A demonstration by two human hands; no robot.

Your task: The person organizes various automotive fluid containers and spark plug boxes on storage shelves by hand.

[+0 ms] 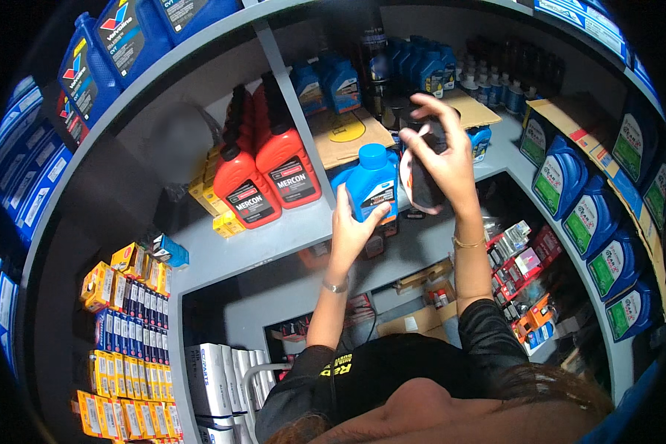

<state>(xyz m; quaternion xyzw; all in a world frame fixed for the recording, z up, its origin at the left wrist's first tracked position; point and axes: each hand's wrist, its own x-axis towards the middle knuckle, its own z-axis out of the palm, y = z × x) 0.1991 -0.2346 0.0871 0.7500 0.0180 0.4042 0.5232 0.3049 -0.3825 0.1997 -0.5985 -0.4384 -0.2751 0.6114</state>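
A blue plastic fluid bottle (373, 183) with a blue screw cap stands upright in my left hand (355, 225), whose thumb and fingers hold it low on the sides. To its right is my right hand (444, 150), raised with thumb and fingers curved. A dark, blurred piece with a pale edge (422, 177) hangs by the thumb and fingertips; I cannot tell what it is, nor whether the hand grips it. Behind the held bottle, another blue bottle shows in part. A cardboard sheet (355, 136) with a yellow oval lies on the shelf behind.
Red Mercon bottles (248, 188) stand left on the grey shelf (211, 250), beside a grey divider (297, 94). Blue bottles (341, 86) stand behind. Blue jugs with green labels (580, 213) line the right side. Small yellow boxes (136, 366) fill the lower left; white boxes (208, 369) stand below.
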